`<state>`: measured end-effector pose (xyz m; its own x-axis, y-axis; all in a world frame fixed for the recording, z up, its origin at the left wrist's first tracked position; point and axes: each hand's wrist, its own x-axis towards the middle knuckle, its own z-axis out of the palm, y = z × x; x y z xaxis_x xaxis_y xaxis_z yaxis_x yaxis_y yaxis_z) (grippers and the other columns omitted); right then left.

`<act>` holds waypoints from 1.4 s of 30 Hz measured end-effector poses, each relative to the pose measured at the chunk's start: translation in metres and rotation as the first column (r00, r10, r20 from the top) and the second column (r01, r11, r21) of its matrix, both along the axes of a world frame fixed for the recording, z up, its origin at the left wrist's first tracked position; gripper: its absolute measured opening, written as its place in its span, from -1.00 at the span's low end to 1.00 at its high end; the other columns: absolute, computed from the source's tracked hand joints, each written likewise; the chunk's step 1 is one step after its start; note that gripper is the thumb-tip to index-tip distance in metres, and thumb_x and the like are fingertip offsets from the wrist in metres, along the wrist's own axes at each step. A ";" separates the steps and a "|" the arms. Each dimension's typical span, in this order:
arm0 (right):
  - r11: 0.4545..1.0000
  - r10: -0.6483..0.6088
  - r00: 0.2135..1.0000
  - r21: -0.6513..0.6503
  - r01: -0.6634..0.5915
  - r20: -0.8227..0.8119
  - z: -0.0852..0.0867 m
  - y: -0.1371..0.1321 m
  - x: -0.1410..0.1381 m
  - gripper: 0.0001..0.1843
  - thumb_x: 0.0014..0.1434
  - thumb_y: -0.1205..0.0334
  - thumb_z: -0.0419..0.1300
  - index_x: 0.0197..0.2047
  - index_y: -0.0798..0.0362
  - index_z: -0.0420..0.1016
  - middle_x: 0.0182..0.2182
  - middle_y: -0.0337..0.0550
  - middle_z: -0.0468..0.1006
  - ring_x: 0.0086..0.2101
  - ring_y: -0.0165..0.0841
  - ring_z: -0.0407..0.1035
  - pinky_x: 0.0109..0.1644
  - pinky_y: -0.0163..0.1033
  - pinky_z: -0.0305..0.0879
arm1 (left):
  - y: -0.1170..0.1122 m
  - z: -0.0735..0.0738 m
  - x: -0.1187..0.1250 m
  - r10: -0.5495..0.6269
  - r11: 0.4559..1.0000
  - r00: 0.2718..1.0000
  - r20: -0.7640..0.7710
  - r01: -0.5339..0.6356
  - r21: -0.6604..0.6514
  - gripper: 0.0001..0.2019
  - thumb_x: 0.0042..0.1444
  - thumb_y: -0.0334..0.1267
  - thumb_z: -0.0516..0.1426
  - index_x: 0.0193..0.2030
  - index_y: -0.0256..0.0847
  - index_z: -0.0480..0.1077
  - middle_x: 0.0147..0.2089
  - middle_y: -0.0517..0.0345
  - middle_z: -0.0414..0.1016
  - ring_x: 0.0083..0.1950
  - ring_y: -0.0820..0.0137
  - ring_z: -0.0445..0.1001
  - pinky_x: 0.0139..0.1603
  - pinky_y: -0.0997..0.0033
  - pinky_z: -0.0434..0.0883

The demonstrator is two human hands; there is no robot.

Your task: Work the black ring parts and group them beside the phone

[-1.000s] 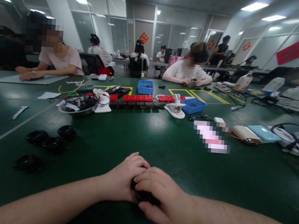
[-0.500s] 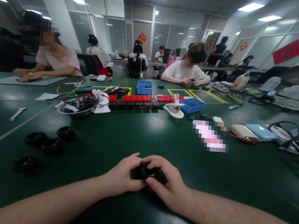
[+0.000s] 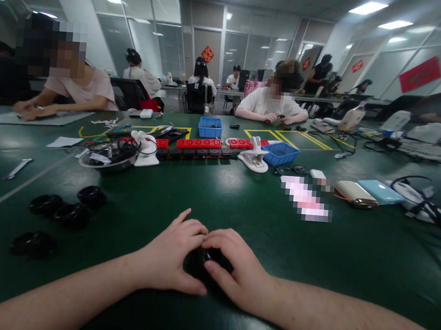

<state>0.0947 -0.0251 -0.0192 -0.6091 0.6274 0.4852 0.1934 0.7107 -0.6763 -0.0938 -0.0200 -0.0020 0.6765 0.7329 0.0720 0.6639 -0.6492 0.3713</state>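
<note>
A black ring-shaped part (image 3: 207, 256) with a shiny surface is between my two hands near the table's front edge; fingers cover much of it. My right hand (image 3: 237, 268) is closed round its right side, thumb in front and fingers over the top. Curved round its left side is my left hand (image 3: 177, 255), with fingertips at its far edge. The left thumb lies low in front, and one finger sticks up. On the left of the table are several similar black ring-shaped parts (image 3: 73, 216), a single one (image 3: 33, 244) closer to me.
Across the green table (image 3: 157, 195) stand a bowl of small parts (image 3: 106, 162), white clip stands (image 3: 254, 155), red socket strips (image 3: 199, 143) and blue bins (image 3: 280, 153). Power banks (image 3: 355, 194) and cables lie right. Co-workers (image 3: 273, 105) sit at the far side.
My left hand's thumb and fingers have spread further apart round the black part, and a finger has lifted. The part has turned and is more covered by my right hand. The view has shifted slightly.
</note>
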 end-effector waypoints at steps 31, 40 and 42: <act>0.906 0.146 0.971 0.369 -0.208 0.189 0.004 -0.009 -0.002 -0.80 0.16 0.24 0.00 -0.18 0.10 0.34 -0.24 -0.13 0.49 -0.16 -0.32 0.25 0.04 -0.13 0.11 | -0.007 -0.016 0.004 -0.159 0.973 0.985 0.068 0.168 -0.159 -0.18 -0.33 -0.04 0.30 0.13 -0.17 0.14 0.10 0.01 0.26 0.16 0.08 0.17 0.25 -0.12 -0.22; 0.951 -0.068 0.987 0.307 0.020 0.147 0.000 -0.010 0.001 -0.79 0.09 0.27 0.09 -0.17 0.11 0.32 -0.18 -0.05 0.35 -0.16 -0.28 0.22 0.01 -0.04 0.12 | -0.009 -0.018 0.011 0.091 0.995 0.985 0.143 -0.083 -0.059 -0.62 -0.22 -0.19 0.29 -0.21 -0.15 0.35 -0.22 0.19 0.37 -0.12 0.29 0.33 0.22 0.02 -0.04; 0.958 0.002 0.993 0.283 -0.037 0.121 0.001 -0.010 0.001 -0.82 0.09 0.30 0.07 -0.19 0.10 0.32 -0.18 -0.06 0.34 -0.13 -0.30 0.21 0.04 -0.05 0.13 | -0.001 -0.012 0.006 -0.003 0.997 0.988 0.156 0.014 -0.070 -0.66 -0.24 -0.24 0.30 -0.26 -0.15 0.38 -0.19 0.19 0.35 -0.10 0.28 0.32 0.16 0.13 0.10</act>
